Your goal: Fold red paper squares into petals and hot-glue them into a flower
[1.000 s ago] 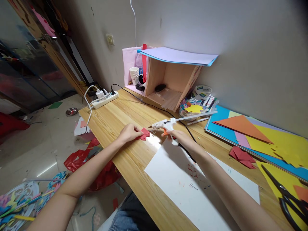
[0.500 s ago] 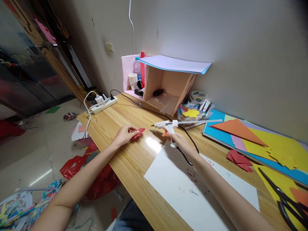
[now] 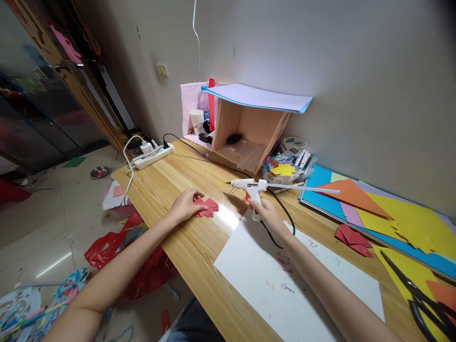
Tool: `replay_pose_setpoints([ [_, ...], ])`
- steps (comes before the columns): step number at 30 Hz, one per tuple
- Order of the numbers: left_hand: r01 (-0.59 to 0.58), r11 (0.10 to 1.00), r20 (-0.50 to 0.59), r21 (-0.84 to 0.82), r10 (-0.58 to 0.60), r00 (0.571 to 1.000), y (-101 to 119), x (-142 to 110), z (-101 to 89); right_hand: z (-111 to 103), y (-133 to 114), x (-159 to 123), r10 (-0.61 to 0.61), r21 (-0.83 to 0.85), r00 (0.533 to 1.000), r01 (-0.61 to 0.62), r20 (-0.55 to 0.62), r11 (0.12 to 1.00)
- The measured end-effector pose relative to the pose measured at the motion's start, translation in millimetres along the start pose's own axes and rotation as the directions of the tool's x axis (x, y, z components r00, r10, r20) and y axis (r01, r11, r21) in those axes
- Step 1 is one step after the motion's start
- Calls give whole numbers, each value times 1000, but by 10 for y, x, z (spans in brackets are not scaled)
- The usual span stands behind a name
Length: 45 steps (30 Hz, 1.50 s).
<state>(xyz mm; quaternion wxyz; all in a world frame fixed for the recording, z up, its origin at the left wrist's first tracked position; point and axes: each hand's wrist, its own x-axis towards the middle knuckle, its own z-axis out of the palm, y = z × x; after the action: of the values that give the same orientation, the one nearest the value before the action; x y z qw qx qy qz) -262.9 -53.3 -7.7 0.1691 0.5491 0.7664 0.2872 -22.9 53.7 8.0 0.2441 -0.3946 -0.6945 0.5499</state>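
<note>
In my left hand [image 3: 188,204] is a folded red paper piece [image 3: 209,207], pinched at its left side and held low over the wooden table. Part of the paper is hidden behind my fingers. My right hand [image 3: 265,213] wraps round the handle of a white glue gun [image 3: 252,189] with an orange trigger. Its nozzle points left, above and to the right of the red paper, not touching it. A long glue stick [image 3: 302,188] juts out of the gun's back. Another folded red paper piece [image 3: 353,240] lies on the table to the right.
A white sheet [image 3: 302,280] lies under my right forearm. Black scissors [image 3: 420,299] rest at the right on yellow paper. Coloured sheets [image 3: 406,213] are stacked behind. A pink box shelf [image 3: 249,123], a tub of markers [image 3: 302,161] and a power strip [image 3: 155,156] stand farther back.
The red paper has been turned flatter, showing more of its face, and sits slightly lower. The glue gun has shifted a little to the right, away from the paper.
</note>
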Motion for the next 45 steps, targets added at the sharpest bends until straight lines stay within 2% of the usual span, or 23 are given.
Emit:
replay_pose_setpoints([
  [4,65,998,81,-20,-63,995,-25,47,5,17,30,5,-21,2,999,21,-46,1000],
  [7,46,997,117,-57,-39,992,-20,52,-12,22,43,9,-39,1,998,39,-49,999],
  [10,20,988,139,-156,2,990,13,33,-54,33,49,35,-68,-11,996,67,-60,998],
  [12,50,969,154,-242,-13,988,50,15,-106,52,43,86,-93,-26,993,92,-65,995],
  [15,143,908,157,-395,-86,984,112,-10,-198,114,22,252,-152,-73,988,150,-27,986],
  [18,255,793,179,-553,-186,966,175,-30,-234,226,1,523,-286,-155,954,298,93,942],
  [22,276,620,189,-735,-205,960,315,-48,-124,412,-19,905,-403,-317,906,422,127,849],
  [26,259,580,201,-772,-163,966,542,-69,61,531,-5,1121,-432,-361,890,455,148,814],
  [29,278,563,263,-779,-109,959,710,-77,188,540,13,1153,-442,-372,879,477,180,797],
  [32,273,561,295,-782,-53,954,872,-67,302,408,37,1068,-441,-382,875,483,197,788],
  [35,234,567,254,-790,-45,966,1047,-33,425,80,106,822,-415,-361,893,450,175,817],
  [37,217,572,233,-791,-46,971,1167,7,536,-200,186,566,-332,-181,940,340,75,923],
  [39,201,584,232,-787,-22,973,1285,58,680,-458,282,271,-154,38,988,155,-30,987],
  [41,173,613,235,-771,21,972,1400,107,845,-650,370,-14,-8,225,997,25,-76,974],
  [45,133,674,244,-727,71,967,1616,137,1128,-829,460,-411,39,281,994,-8,-106,960],
])
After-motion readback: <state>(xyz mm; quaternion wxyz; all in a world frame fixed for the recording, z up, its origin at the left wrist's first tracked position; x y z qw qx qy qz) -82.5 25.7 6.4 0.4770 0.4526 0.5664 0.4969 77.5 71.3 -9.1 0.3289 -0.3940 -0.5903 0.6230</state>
